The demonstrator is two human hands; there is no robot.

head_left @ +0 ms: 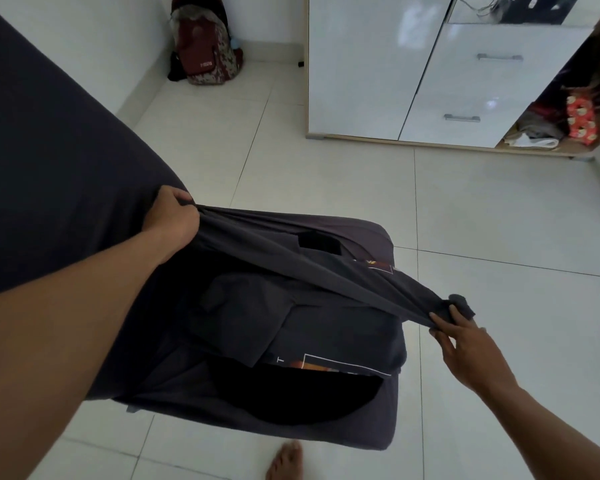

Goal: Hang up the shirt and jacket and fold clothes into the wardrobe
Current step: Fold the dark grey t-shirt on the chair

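Note:
A dark grey garment (291,258) is stretched taut between my two hands above the corner of a bed. My left hand (174,216) grips one end of it at the left. My right hand (465,337) pinches the other bunched end at the lower right. Under the stretched cloth lies a pile of dark clothes (291,320), including a black shirt with an orange and white print (329,365). The white wardrobe (378,64) stands at the back right, its right side open with clothes on a low shelf (541,133).
The bed with a dark grey sheet (49,150) fills the left side. A maroon backpack (205,46) leans in the far corner. White floor tiles (499,220) spread between bed and wardrobe. My bare foot (284,462) stands near the bed's corner.

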